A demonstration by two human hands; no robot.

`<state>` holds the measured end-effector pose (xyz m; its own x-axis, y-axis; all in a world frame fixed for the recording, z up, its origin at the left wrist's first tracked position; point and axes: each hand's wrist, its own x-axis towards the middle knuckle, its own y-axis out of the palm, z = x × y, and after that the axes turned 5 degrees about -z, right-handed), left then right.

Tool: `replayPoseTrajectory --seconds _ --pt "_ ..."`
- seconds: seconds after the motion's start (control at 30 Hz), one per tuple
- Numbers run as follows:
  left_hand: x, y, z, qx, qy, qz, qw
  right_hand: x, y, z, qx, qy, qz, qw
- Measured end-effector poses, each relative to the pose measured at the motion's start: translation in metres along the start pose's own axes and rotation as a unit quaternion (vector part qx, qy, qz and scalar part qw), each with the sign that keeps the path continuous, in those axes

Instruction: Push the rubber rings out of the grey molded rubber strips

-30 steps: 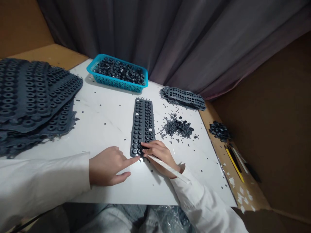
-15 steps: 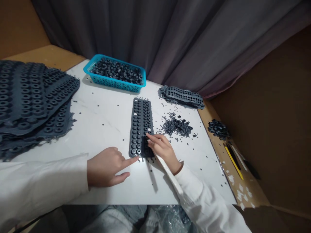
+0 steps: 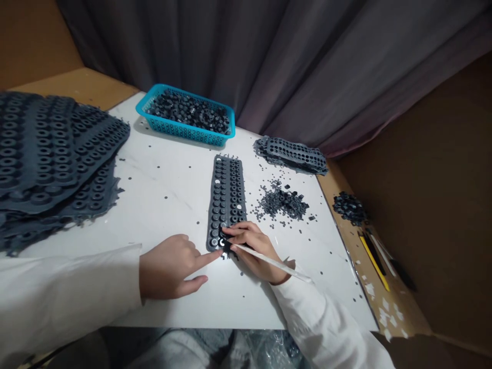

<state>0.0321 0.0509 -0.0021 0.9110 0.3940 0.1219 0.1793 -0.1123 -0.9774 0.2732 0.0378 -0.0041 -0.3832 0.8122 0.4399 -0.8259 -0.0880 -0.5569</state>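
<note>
A dark grey rubber sheet [image 3: 226, 192] with rows of round ring-like studs lies lengthwise before me, with white showing through a few spots. My left hand [image 3: 175, 266] holds nothing. Its index finger reaches out to the sheet's near edge, the thumb stands apart and the other fingers are curled. Across the sheet's near right corner, my right hand [image 3: 255, 248] is closed on a slim white stick-like tool [image 3: 274, 262], held like a pen. The tool's tip is at the studs near the left fingertip. My right fingers hide several studs there.
A blue basket [image 3: 188, 134] full of small dark pieces stands at the back. Larger studded sheets [image 3: 57, 159] are piled left. On the right lie a stack of punched strips [image 3: 292, 154], a heap of small bits [image 3: 284, 202], another dark heap [image 3: 349, 207] and a yellow tool [image 3: 374, 261].
My right hand has moved left and slightly nearer, bringing the white tool's tip to the sheet's near end; the tool now lies flatter. My left hand keeps its place at the edge.
</note>
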Motion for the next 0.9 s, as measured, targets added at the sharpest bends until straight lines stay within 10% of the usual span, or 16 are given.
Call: replayPoseTrajectory --seconds 0.4,0.9 --pt "-0.001 0.000 0.000 -0.002 -0.002 0.002 1.000 -0.004 0.008 -0.009 -0.215 -0.129 -0.005 0.968" --pt "0.000 -0.001 -0.002 -0.038 -0.047 0.011 0.998 -0.011 0.016 -0.017 -0.227 -0.074 -0.029 0.971"
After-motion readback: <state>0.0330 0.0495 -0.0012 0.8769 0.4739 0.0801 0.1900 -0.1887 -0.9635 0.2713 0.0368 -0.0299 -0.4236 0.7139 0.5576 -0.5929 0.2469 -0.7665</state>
